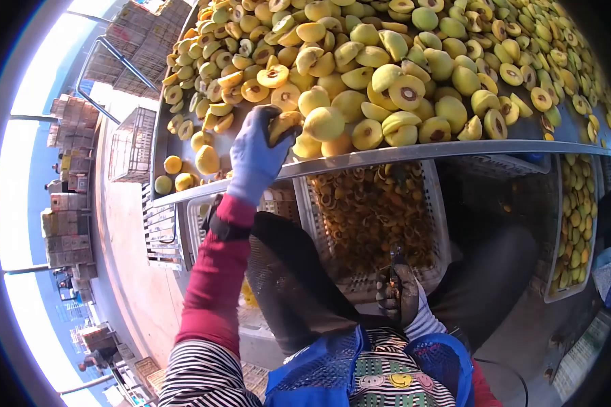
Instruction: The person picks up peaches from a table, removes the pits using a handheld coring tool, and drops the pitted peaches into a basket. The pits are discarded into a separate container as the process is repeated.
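Note:
My left hand (256, 152), in a blue-grey glove with dark fingertips, is closed around a yellow peach half (285, 126) just above the near edge of the metal table. Right beside it lies a rounded yellow peach (324, 123) on the pile. Low over my lap, my right hand (402, 293) wears a dark, stained glove and grips a small metal-tipped hand tool (395, 252). Its exact shape is hard to make out. Below that tool stands a crate (440, 224) full of brown and orange scraps.
Halved peaches (407, 91), many with pits showing, cover the metal table (387, 154). A crate of yellow-green fruit (577, 224) stands at right. Stacked crates (132, 44) and a white crate (132, 146) are on the left. My knees flank the scrap crate.

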A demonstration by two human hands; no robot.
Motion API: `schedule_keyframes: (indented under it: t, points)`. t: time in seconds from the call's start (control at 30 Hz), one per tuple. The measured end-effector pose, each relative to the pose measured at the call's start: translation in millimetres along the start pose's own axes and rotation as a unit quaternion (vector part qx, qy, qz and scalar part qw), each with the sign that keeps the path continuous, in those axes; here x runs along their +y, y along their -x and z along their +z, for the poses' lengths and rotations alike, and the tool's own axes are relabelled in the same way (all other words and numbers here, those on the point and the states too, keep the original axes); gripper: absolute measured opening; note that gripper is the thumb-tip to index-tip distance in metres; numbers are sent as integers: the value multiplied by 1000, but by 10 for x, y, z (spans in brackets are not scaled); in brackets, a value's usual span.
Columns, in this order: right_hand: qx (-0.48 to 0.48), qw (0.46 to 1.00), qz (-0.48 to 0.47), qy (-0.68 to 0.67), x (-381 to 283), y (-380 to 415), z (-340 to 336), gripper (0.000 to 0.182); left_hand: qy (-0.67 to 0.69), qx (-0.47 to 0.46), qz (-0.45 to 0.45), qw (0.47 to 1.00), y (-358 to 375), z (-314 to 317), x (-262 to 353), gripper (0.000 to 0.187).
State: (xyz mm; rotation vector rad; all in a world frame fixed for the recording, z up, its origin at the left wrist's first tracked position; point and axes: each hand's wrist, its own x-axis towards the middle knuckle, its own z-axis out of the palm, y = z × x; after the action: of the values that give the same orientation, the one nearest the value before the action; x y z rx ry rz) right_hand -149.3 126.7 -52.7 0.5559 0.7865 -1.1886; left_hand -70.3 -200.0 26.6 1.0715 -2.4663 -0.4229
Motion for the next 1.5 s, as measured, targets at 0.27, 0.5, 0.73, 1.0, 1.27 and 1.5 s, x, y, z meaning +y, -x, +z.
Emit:
schedule_keyframes:
  t: [0.27, 0.5, 0.73, 1.0, 1.27, 1.5]
  points:
    - [-87, 953, -217, 192, -190, 532, 699, 11, 550, -187, -241, 777, 1245, 244, 991, 35]
    - [23, 719, -518, 463, -39, 488, 536, 16, 449, -33, -129, 883, 1547, 347, 1295, 29]
    - [88, 437, -712, 542, 254, 366, 175, 23, 370, -82, -96, 921, 1629, 241, 1433, 21]
    - [-304, 950, 21, -66, 141, 586, 149, 41, 352, -159, -34, 922, 1670, 357, 1326, 30]
    - [-475, 869, 35, -135, 52, 638, 151, 50, 527, -157, -255, 796, 1912, 602, 1240, 41]
    - [-51, 793, -432, 425, -149, 699, 66, 27, 302, -116, -129, 937, 1718, 126, 933, 39]
